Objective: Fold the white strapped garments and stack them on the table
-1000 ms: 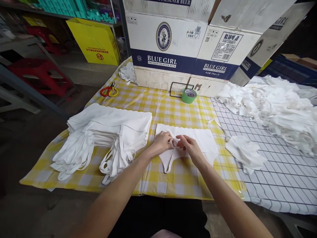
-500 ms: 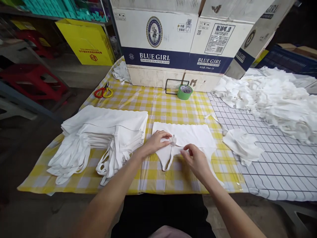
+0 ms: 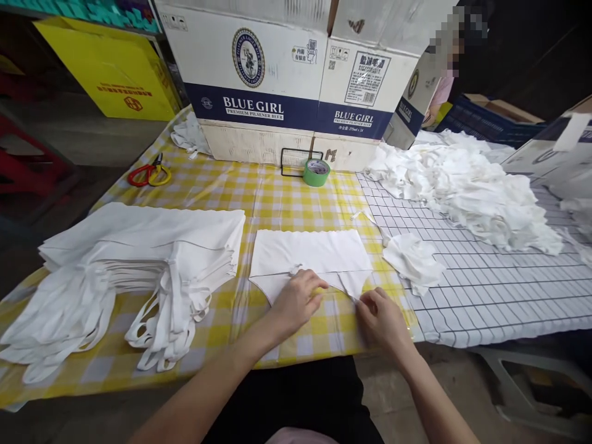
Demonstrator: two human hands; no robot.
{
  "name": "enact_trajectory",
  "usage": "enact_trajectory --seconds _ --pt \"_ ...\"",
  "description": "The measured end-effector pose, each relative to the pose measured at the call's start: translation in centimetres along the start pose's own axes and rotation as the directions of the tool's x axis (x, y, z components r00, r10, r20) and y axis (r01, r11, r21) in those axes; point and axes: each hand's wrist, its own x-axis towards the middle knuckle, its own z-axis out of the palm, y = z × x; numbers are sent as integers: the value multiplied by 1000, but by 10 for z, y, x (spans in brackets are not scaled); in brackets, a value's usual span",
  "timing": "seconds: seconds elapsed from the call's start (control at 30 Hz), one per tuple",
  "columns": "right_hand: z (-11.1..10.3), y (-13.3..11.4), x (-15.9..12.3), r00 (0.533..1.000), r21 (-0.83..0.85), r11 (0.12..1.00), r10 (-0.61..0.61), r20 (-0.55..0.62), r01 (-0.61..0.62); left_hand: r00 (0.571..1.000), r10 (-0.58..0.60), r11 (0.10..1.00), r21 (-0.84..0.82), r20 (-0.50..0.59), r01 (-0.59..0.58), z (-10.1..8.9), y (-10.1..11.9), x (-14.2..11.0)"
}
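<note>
A white camisole [image 3: 309,250] with a scalloped edge lies flat on the yellow checked cloth, its strap side towards me. My left hand [image 3: 298,298] rests over its near left part, fingers curved, with a gap between thumb and forefinger; it covers part of the left strap. At the near right corner, my right hand [image 3: 383,319] pinches the right strap, thumb against fingers. Left of my hands is a neat stack of white camisoles [image 3: 143,225], their straps hanging towards me. A loose crumpled white garment [image 3: 413,262] lies just right of the flat one.
Behind stands a large beer carton [image 3: 259,132]. Green tape [image 3: 317,174] and a black wire frame [image 3: 289,163] sit before it. Scissors [image 3: 150,174] with red and yellow handles lie back left. White garments [image 3: 467,185] are heaped at right. A person [image 3: 444,89] is partly visible behind.
My view has swung right. My left hand has let the left strap down onto the camisole, and my right hand has moved right to the other strap. A person has come into view.
</note>
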Motion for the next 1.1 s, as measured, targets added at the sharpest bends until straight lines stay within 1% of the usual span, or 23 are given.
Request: enact_trajectory --seconds 0.07,0.13,0.2,0.27,0.33,0.4,0.57,0.67,0.8,0.93,1.1 --pt "-1 -2 1 999 52 999 -9 -41 11 998 65 995 73 24 -67 16 6 9" --pt "-5 -3 2 997 107 994 -10 -76 18 994 101 986 130 43 -106 29 9 17" --pt "-9 -4 3 995 185 983 27 -98 -8 989 124 979 153 81 -135 39 11 24" --pt "-12 -5 4 992 306 948 109 -67 -84 983 141 975 154 120 -159 46 11 29" --pt "-15 -4 6 982 424 889 186 3 -170 978 154 972 154 142 -175 51 10 32" --pt "-16 -1 9 975 480 852 219 36 -209 975 163 970 156 148 -186 55 8 34" --pt "-14 12 13 973 431 886 219 -67 -169 964 197 961 161 179 -227 54 9 33" --pt "-14 17 13 969 425 886 235 -70 -184 960 206 954 180 192 -240 53 11 32" --pt "-17 17 12 964 466 860 261 -51 -208 958 184 953 199 221 -229 51 13 33" --pt "-21 16 9 964 561 805 264 -42 -196 950 176 954 194 257 -229 47 16 33" --pt "-25 15 3 964 708 678 266 17 -200 939 174 958 170 298 -231 39 19 25"
